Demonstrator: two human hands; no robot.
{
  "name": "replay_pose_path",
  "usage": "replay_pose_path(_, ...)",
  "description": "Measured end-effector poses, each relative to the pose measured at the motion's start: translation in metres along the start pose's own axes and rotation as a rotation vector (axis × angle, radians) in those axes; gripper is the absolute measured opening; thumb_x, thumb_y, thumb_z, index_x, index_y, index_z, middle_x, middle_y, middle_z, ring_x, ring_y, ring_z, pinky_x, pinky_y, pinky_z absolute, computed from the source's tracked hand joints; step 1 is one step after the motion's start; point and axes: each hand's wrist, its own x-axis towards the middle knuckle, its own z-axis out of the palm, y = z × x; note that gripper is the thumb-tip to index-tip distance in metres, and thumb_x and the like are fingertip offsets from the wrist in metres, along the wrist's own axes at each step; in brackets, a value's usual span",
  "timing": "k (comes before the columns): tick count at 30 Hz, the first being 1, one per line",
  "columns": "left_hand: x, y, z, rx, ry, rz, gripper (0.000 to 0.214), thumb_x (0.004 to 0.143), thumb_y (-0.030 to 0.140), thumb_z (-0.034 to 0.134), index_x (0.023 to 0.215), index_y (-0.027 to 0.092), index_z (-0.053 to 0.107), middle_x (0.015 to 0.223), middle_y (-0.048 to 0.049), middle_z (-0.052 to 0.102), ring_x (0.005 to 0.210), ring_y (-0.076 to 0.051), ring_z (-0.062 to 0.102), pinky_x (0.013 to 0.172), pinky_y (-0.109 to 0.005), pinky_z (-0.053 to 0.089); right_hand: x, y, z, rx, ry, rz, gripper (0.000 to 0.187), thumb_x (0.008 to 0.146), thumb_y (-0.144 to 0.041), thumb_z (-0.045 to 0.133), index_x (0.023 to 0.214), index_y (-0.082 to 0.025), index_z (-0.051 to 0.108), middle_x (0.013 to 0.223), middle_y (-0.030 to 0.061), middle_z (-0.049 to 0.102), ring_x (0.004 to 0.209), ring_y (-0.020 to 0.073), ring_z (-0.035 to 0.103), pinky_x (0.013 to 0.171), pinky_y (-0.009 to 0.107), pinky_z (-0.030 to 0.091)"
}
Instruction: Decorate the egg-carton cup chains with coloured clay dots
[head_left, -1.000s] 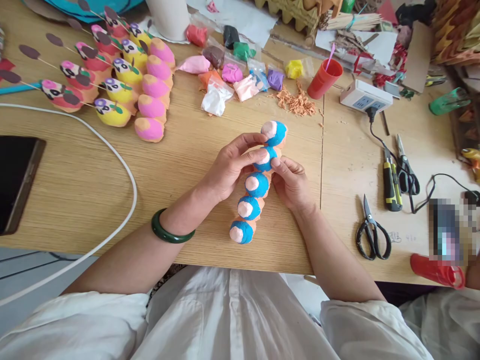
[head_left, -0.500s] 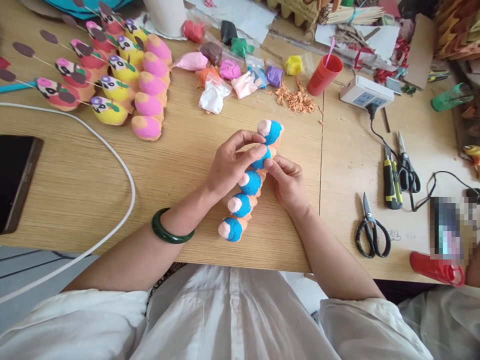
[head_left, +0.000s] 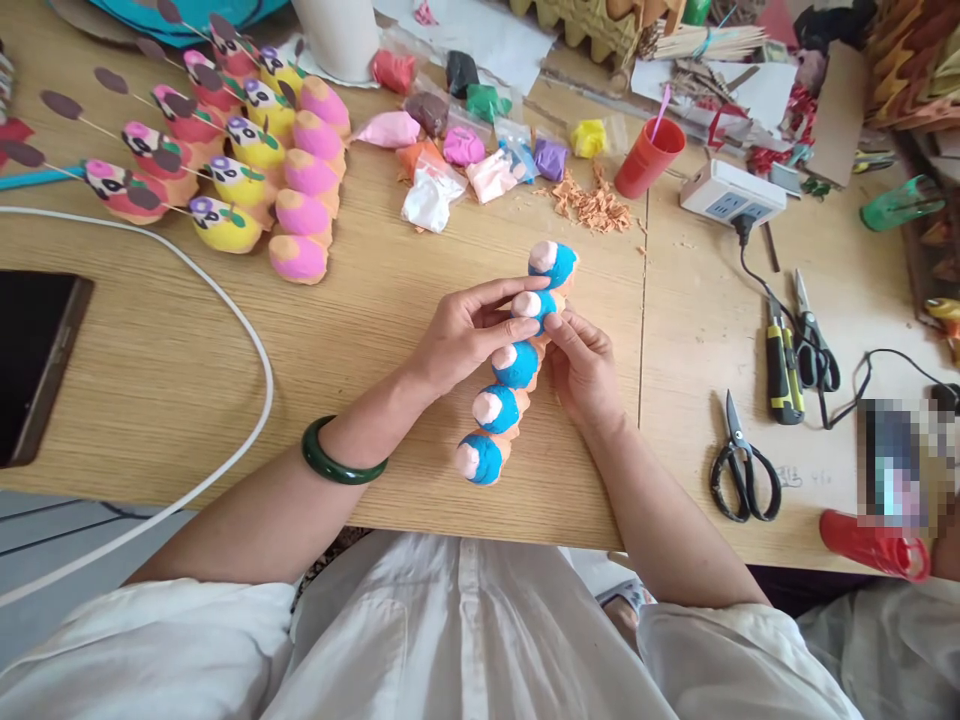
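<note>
A strip of orange egg-carton cups topped with blue clay and pale pink tips (head_left: 514,368) lies slanted near the table's front edge. My left hand (head_left: 466,340), with a green bangle on its wrist, curls over the strip and its fingertips press the second cup from the far end. My right hand (head_left: 584,368) grips the strip's right side at the same cup, thumb and fingers closed on it. The two cups nearest me and the farthest one stand free of my hands.
Finished pink, yellow and red cup figures with stick feelers (head_left: 232,150) lie at the far left. Bags of coloured clay (head_left: 465,130), a red cup (head_left: 648,155), a power strip (head_left: 731,190), scissors (head_left: 739,460), a utility knife (head_left: 784,365), a white cable (head_left: 225,300) and a dark tablet (head_left: 30,350) surround the work.
The strip tilted leftward half a second ago and has swung back. My fingers have shifted on the second cup from the far end.
</note>
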Motion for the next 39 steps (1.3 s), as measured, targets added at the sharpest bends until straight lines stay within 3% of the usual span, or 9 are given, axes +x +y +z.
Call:
replay_pose_path(5,0.001,0.000,0.001,0.014,-0.002,-0.006,0.048,0.084,0.050,0.094,0.126,0.029,0.086,0.137,-0.0054,0.083,0.129,-0.030,0.077,0.113,-0.044,0.064,0.002,-0.002,-0.004,0.049,-0.026,0.042,0.031,0.082,-0.058,0.090,0.077,-0.029,0.080,0.081,-0.0003,0.076,0.083,0.0200,0.071,0.085,0.038,0.062)
replay_pose_path(9,-0.003,0.001,0.006,0.171,0.059,0.133,0.043,0.090,0.050,0.089,0.127,0.028,0.085,0.154,-0.0059,0.074,0.147,-0.035,0.067,0.121,-0.050,0.059,0.005,-0.004,-0.007,0.074,-0.051,0.070,0.032,0.080,-0.058,0.090,0.076,-0.029,0.078,0.074,-0.0015,0.073,0.073,0.0191,0.068,0.075,0.037,0.060)
replay_pose_path(12,-0.010,0.007,0.010,0.299,0.063,0.261,0.044,0.092,0.043,0.088,0.134,0.032,0.083,0.173,-0.0050,0.055,0.160,-0.040,0.053,0.124,-0.052,0.056,0.006,-0.004,-0.011,0.098,-0.061,0.093,0.034,0.077,-0.059,0.091,0.078,-0.029,0.077,0.076,-0.0016,0.074,0.072,0.0185,0.068,0.075,0.036,0.060)
replay_pose_path(16,-0.018,0.011,0.015,0.280,0.045,0.312,0.050,0.095,0.042,0.085,0.143,0.034,0.073,0.181,-0.0053,0.042,0.160,-0.041,0.051,0.103,-0.044,0.067,0.005,-0.004,-0.015,0.087,-0.067,0.130,0.037,0.078,-0.065,0.088,0.084,-0.030,0.076,0.082,-0.0001,0.076,0.081,0.0227,0.072,0.083,0.041,0.062)
replay_pose_path(20,-0.015,0.009,0.020,0.021,0.121,0.186,0.046,0.089,0.046,0.091,0.125,0.030,0.067,0.165,-0.0045,0.058,0.119,-0.028,0.076,0.083,-0.037,0.067,0.005,-0.004,-0.017,0.065,-0.070,0.148,0.037,0.077,-0.065,0.087,0.080,-0.032,0.073,0.081,0.0001,0.075,0.080,0.0241,0.071,0.085,0.043,0.061)
replay_pose_path(25,-0.010,0.009,0.023,-0.107,0.139,0.085,0.054,0.079,0.047,0.098,0.115,0.028,0.061,0.136,-0.0020,0.070,0.075,-0.013,0.073,0.068,-0.035,0.063,0.006,-0.007,-0.016,0.069,-0.100,0.139,0.041,0.069,-0.065,0.091,0.074,-0.030,0.072,0.075,-0.0003,0.074,0.074,0.0229,0.068,0.080,0.041,0.060)
replay_pose_path(28,-0.010,0.010,0.023,-0.119,0.128,0.090,0.061,0.076,0.053,0.099,0.116,0.030,0.060,0.137,-0.0029,0.070,0.079,-0.015,0.074,0.070,-0.036,0.063,0.006,-0.009,-0.016,0.043,-0.105,0.121,0.043,0.072,-0.067,0.090,0.077,-0.029,0.071,0.073,-0.0002,0.072,0.073,0.0229,0.068,0.078,0.041,0.060)
replay_pose_path(34,-0.007,0.005,0.019,-0.239,0.175,-0.024,0.067,0.074,0.057,0.099,0.124,0.030,0.063,0.143,-0.0072,0.069,0.127,-0.033,0.072,0.091,-0.045,0.065,0.006,-0.009,-0.018,0.049,-0.131,0.076,0.043,0.072,-0.064,0.094,0.075,-0.027,0.071,0.070,-0.0027,0.066,0.065,0.0167,0.060,0.065,0.033,0.053)
replay_pose_path(39,-0.003,0.007,0.016,-0.342,0.055,-0.151,0.052,0.080,0.048,0.092,0.120,0.027,0.067,0.112,-0.0038,0.075,0.102,-0.025,0.074,0.079,-0.037,0.060,0.006,-0.009,-0.015,0.021,-0.121,0.105,0.043,0.069,-0.064,0.093,0.071,-0.026,0.072,0.068,-0.0020,0.065,0.063,0.0163,0.056,0.062,0.033,0.049)
